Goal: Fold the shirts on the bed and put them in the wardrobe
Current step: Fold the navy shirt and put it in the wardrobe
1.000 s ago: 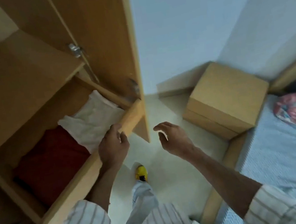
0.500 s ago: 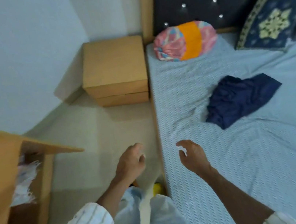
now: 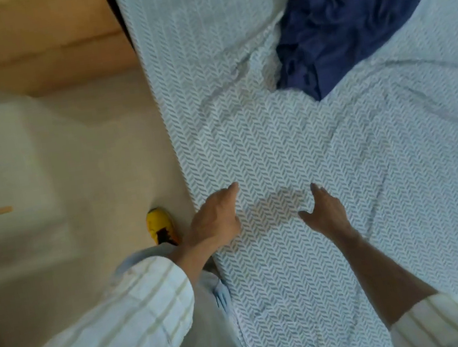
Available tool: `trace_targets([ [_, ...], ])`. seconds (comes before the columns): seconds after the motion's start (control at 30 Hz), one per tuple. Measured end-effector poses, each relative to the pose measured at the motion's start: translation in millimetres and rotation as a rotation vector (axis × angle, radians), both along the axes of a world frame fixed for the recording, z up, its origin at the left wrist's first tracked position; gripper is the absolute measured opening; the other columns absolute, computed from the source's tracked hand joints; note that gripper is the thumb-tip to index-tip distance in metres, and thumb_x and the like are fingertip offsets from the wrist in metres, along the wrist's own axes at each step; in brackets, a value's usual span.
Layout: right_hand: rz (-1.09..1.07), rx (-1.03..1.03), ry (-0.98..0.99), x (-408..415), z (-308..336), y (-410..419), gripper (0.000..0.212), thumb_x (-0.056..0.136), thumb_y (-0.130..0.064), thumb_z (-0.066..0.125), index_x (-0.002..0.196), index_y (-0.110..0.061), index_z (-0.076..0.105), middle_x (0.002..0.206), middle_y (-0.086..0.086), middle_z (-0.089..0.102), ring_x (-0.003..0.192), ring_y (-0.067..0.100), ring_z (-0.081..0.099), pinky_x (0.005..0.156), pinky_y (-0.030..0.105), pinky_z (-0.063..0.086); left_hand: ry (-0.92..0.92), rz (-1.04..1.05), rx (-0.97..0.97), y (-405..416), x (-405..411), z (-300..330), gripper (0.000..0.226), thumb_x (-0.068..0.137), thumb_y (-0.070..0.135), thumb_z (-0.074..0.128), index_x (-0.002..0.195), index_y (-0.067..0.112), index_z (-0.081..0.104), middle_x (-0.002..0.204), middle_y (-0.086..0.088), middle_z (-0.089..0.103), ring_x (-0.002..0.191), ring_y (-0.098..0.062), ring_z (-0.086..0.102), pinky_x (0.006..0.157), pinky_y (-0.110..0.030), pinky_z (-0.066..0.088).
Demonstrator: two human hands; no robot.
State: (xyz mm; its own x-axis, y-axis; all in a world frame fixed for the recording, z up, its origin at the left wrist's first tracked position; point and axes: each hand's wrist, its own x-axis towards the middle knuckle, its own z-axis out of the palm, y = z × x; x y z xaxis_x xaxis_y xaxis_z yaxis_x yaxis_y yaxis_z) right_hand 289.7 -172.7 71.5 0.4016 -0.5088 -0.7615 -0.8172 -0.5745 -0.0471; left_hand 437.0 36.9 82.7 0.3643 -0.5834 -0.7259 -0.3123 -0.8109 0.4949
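At the far left a wooden cabinet (image 3: 32, 39) stands on the pale floor (image 3: 72, 167), just beside the bed's left edge, and a yellow shoe (image 3: 160, 225) shows on the floor close against that edge. The bed (image 3: 276, 142) is covered by a light sheet with a herringbone print, creased in several long ridges. The left hand (image 3: 217, 219) hangs over the sheet right at the left edge, fingers loosely bent with the forefinger reaching forward, and it grasps nothing; whether it touches the sheet cannot be told. The right hand (image 3: 324, 212) is a little further in from that edge, fingers spread and relaxed, also empty, with a soft shadow on the sheet between the two hands. The shirt (image 3: 346, 13), dark blue, lies in a crumpled heap toward the far side of the bed, well apart from both hands and to their right. It looks light, limp and thin, so it should lift with almost no effort but will sag and bunch wherever it is not supported, and it may drag the loose sheet with it if pulled flat along the bed. A sound hold would be a pinch at each shoulder or along the hem, one hand per side, to shake it open and lay it flat before folding.
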Motion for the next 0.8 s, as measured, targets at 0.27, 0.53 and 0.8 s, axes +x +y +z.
trace_targets([
  [0.27,0.125,-0.116,0.116,-13.6,-83.9,10.9,0.113,0.069,-0.049,0.082,0.151,-0.002,0.021,0.147,0.039,0.028,0.139,0.049,0.028,0.112,0.045,0.034,-0.361,-0.381,0.169,-11.6,-57.8,-92.6,0.081,0.098,0.024,0.057,0.152,-0.007,0.005,0.156,-0.038,0.004,0.141,-0.061,-0.002,0.110,-0.072,0.020],
  [0.53,0.148,-0.176,0.028,-20.1,-82.7,8.0,0.091,0.061,-0.049,0.086,0.132,-0.008,0.047,0.123,0.026,0.054,0.116,0.043,0.054,0.090,0.041,0.048,-0.346,-0.270,0.277,-45.9,-69.3,-86.2,0.095,0.088,0.038,0.069,0.153,-0.004,0.014,0.156,-0.039,-0.006,0.140,-0.062,-0.010,0.107,-0.077,0.015],
  [0.8,0.266,-0.121,-0.250,-47.0,-68.6,-1.9,0.075,0.067,-0.057,0.081,0.119,-0.008,0.057,0.118,0.015,0.065,0.116,0.036,0.057,0.086,0.037,0.048,-0.448,0.120,0.246,-57.7,-113.9,-79.1,0.098,0.067,0.053,0.084,0.139,0.002,0.041,0.149,-0.023,0.027,0.138,-0.044,0.022,0.109,-0.054,0.036],
])
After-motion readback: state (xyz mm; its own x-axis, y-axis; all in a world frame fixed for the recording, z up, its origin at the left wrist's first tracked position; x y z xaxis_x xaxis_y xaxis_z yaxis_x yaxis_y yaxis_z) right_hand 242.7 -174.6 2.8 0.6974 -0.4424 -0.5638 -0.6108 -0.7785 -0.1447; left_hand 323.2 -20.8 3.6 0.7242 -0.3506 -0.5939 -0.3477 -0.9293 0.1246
